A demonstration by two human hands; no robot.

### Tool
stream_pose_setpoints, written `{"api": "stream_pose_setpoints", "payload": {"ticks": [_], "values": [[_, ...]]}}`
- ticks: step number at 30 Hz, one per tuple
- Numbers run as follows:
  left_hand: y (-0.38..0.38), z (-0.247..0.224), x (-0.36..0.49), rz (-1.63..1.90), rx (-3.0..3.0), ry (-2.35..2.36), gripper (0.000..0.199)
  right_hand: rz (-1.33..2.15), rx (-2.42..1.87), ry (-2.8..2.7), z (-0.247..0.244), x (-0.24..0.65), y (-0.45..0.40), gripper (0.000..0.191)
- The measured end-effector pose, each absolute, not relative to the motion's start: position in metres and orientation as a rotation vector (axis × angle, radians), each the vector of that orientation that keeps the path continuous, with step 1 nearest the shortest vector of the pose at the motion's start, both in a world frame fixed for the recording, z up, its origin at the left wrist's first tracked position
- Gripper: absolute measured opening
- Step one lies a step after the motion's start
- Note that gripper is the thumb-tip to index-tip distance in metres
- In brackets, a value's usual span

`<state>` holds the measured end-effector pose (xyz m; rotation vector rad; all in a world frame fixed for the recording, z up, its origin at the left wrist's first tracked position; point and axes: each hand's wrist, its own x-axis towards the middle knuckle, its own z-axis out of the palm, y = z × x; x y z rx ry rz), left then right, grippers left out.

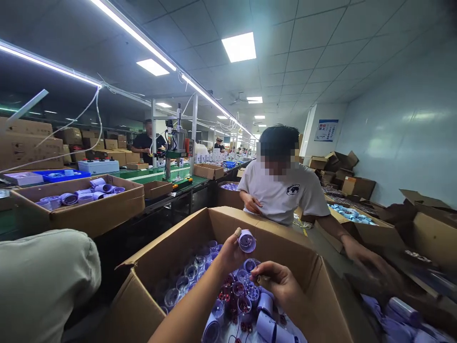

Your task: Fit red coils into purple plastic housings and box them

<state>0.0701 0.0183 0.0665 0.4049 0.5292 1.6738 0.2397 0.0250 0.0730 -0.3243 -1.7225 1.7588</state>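
Observation:
My left hand (230, 252) grips a small lavender plastic cup (247, 241), its round end turned toward me. A tan covering wraps one fingertip of that hand. Lower and to the right, my right hand (282, 285) has its thumb and fingers drawn together, and I cannot make out what, if anything, is between them. Both hands are over a large open cardboard box (171, 245). In it lie several clear cups (191, 271), lavender cylinders (266, 326) and small red parts (233, 312) with thin wires.
A co-worker in a white shirt (282, 195) stands beyond the box, one arm reaching right. Another carton of lavender parts (96, 216) is on the left by a green conveyor with a press (177, 147). More lavender pieces (403, 312) lie at lower right.

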Motion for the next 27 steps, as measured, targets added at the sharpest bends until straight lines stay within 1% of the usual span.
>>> {"api": "stream_pose_setpoints", "payload": {"ticks": [4,6,10,13,16,22,27], "values": [[0.0212,0.0642,0.0721,1.673,0.454,0.510,0.026,1.644,-0.370,-1.817,0.0672,0.2357,0.0289,0.026],[0.0207,0.0655,0.0730,1.702,0.477,0.521,0.023,1.628,-0.387,-1.816,0.0655,0.2346,0.0306,0.026],[0.0175,0.0687,0.0733,1.737,0.524,0.484,0.027,1.619,-0.409,-1.794,0.0667,0.2340,0.0309,0.026],[0.0169,0.0685,0.0720,1.727,0.552,0.428,0.026,1.606,-0.419,-1.810,0.0691,0.2341,0.0306,0.027],[0.0177,0.0675,0.0706,1.696,0.554,0.428,0.025,1.606,-0.417,-1.807,0.0679,0.2332,0.0320,0.028],[0.0179,0.0705,0.0708,1.674,0.535,0.490,0.029,1.622,-0.426,-1.814,0.0627,0.2313,0.0347,0.031],[0.0189,0.0728,0.0706,1.623,0.550,0.554,0.032,1.692,-0.516,-1.753,0.0684,0.2304,0.0327,0.040]]}}
